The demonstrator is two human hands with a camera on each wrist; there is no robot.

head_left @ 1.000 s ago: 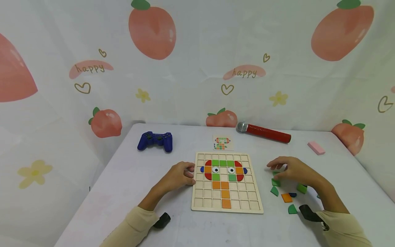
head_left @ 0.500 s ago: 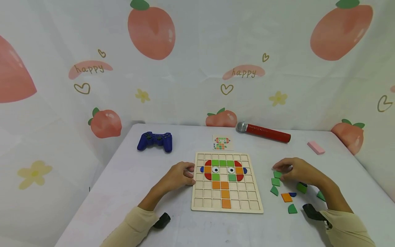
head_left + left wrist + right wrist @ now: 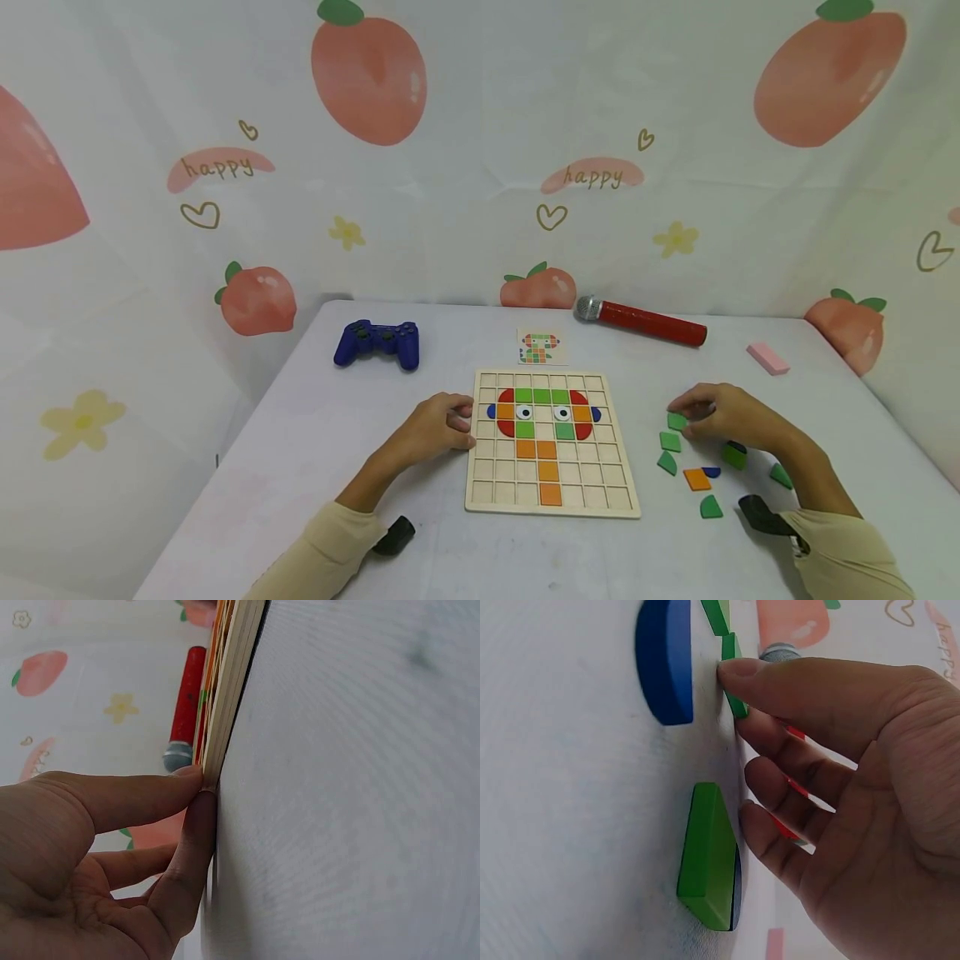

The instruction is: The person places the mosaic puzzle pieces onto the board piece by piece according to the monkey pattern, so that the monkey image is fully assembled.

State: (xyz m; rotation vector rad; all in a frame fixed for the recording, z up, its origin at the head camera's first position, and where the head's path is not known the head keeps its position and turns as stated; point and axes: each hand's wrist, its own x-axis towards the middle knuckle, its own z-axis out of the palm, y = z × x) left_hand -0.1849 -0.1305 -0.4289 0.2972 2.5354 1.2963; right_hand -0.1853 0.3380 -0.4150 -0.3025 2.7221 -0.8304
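A wooden grid board point(image 3: 592, 492) lies mid-table with red, green, orange and blue tiles and two eye tiles set as a face above an orange column. My left hand point(image 3: 433, 427) pinches the board's left edge between thumb and finger, seen closely at the board edge point(image 3: 229, 697) in the left wrist view. To the right of the board, my right hand point(image 3: 731, 417) pinches a small green tile point(image 3: 677, 422) between thumb and index finger. That green tile point(image 3: 735, 682) is partly hidden by the thumb in the right wrist view; the other fingers are bent loosely.
Near the right hand lie a green square tile point(image 3: 671, 442), an orange tile point(image 3: 697, 480), a blue half-round tile point(image 3: 667, 660) and several green pieces. Behind the board are a picture card point(image 3: 555, 354), a red microphone point(image 3: 652, 323), a blue game controller point(image 3: 377, 342) and a pink block point(image 3: 768, 359).
The right hand has shifted slightly right and its fingers have closed on the green tile, which has moved a little with them. The left hand and board stay in place.
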